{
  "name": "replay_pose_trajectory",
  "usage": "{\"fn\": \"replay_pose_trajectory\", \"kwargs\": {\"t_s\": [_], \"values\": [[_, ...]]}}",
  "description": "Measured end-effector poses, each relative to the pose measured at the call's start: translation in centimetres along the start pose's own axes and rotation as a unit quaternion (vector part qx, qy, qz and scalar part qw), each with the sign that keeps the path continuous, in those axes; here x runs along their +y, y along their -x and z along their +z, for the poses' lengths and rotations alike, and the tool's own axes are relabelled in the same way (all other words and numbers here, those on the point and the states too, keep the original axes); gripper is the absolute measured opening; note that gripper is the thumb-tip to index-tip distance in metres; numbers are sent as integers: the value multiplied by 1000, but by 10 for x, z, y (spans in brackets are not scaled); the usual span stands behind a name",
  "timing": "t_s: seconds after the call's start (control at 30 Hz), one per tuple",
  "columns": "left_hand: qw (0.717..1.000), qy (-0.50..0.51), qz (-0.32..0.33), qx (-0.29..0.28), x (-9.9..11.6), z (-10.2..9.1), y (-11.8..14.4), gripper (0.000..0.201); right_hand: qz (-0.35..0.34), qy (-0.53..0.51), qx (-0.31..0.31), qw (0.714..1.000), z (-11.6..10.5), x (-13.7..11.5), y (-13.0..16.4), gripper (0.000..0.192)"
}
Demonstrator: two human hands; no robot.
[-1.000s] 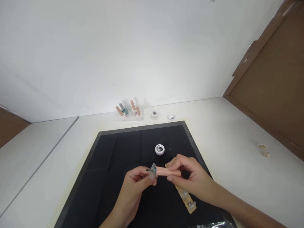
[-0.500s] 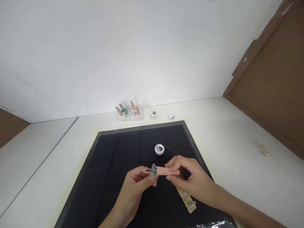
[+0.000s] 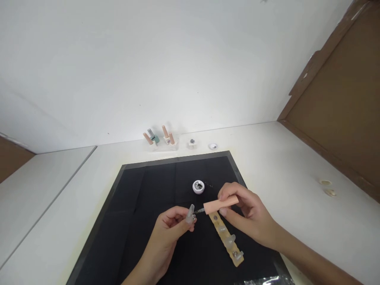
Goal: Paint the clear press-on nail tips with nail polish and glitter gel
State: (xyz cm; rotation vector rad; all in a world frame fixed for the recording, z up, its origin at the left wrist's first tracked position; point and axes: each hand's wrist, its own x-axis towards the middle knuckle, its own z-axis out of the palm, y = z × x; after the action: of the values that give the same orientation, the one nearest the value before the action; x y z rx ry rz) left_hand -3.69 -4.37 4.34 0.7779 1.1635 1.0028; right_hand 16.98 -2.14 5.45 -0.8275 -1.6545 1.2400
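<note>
Between the thumb and fingers of my left hand [image 3: 175, 225] is a clear false nail [image 3: 190, 213], with a small shiny metallic bit at its lower side. My right hand [image 3: 247, 209] grips a nail polish brush by its peach cap [image 3: 218, 205]. The dark bristle end points left and reaches the nail; whether it touches is too small to tell. Below the cap, a yellowish display strip [image 3: 227, 239] lies slanted on the black mat, bearing several clear nail tips. Beyond my hands sits a small round white pot [image 3: 198, 186] with silvery contents.
A black mat [image 3: 154, 190] covers the middle of the white table. At the wall, a clear tray [image 3: 164, 147] holds several polish bottles. An uncapped bottle [image 3: 192, 144] and a white lid [image 3: 213, 146] stand beside it. Clear plastic [image 3: 268, 281] lies at the front edge.
My right hand has drawn the brush back to the right and tilted its cap upward. More of the strip now shows. My left hand stays nearly still with the nail.
</note>
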Motion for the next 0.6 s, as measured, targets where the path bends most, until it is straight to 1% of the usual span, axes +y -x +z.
{"fn": "replay_pose_trajectory", "kwargs": {"t_s": [0.2, 0.33, 0.47, 0.6], "values": [[999, -35, 12, -7, -1, -2, -2, 22, -19, 30, -20, 999, 0, -6, -1, 19], [997, -63, 42, -19, -7, -8, -5, 13, -31, 20, -18, 999, 0, -6, 0, 20], [993, -84, 77, -22, -8, -7, -5, 13, -15, 19, -19, 1000, 0, -4, 1, 16], [991, -98, 86, -24, -7, -4, -5, 15, 1, 25, -19, 1000, 0, -3, 0, 14]]}}
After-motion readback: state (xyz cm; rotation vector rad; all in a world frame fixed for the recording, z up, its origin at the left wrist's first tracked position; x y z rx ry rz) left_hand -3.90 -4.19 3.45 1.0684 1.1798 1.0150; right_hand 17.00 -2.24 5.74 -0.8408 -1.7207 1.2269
